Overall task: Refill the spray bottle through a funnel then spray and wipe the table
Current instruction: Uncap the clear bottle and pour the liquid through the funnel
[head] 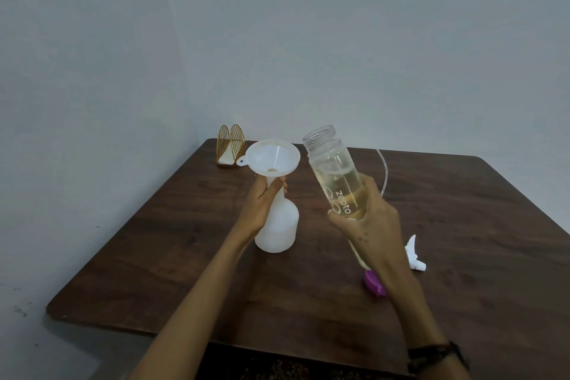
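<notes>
Dark wood table against pale grey walls, we look down at both hands. At 11 o'clock, far corner: gold wire holder with something white in it. Left hand grips the neck of the white spray bottle, which stands upright near table centre; white funnel sits in its mouth. At 1 o'clock from the bottle, right hand grasps a clear uncapped bottle of yellowish liquid, tilted, mouth just beside the funnel rim. We see no liquid pouring. Clear tube lies behind it. At 4 o'clock: purple cap and white trigger head on the table. Dark band on the right wrist.
</notes>
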Demonstrator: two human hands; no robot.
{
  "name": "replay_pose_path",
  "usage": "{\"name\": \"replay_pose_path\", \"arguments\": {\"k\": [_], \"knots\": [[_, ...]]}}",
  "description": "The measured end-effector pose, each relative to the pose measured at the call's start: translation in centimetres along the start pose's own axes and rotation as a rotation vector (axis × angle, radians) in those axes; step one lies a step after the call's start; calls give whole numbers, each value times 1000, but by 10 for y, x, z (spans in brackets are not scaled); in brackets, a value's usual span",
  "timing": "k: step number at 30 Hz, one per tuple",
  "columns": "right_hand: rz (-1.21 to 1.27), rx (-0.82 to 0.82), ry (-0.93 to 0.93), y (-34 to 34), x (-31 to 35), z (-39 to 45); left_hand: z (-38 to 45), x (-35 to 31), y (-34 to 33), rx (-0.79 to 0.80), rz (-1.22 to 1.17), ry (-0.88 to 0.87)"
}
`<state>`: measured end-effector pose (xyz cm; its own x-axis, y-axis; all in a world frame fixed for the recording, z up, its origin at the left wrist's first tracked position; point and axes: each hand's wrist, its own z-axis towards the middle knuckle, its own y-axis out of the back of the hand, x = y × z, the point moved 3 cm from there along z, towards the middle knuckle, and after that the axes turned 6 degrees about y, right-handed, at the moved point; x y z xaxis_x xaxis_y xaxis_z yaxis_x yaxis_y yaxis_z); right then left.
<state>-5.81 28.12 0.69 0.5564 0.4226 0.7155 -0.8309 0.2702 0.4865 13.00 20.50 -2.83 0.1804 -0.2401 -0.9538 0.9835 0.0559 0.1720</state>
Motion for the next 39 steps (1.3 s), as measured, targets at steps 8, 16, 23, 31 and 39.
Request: {"name": "replay_pose_path", "arguments": {"k": [8,16,23,31,39], "knots": [[-185,147,40,8,19,19,-6,3,-3,-113,-106,51],[-401,185,106,14,33,25,-9,1,-6,-149,-118,48],[-495,182,139,17,38,25,-7,4,-6,-169,-120,49],[-551,205,163,21,41,31,-6,6,-6,-193,-82,45],[-605,195,196,25,43,36,-7,7,-5,-194,-83,56]]}}
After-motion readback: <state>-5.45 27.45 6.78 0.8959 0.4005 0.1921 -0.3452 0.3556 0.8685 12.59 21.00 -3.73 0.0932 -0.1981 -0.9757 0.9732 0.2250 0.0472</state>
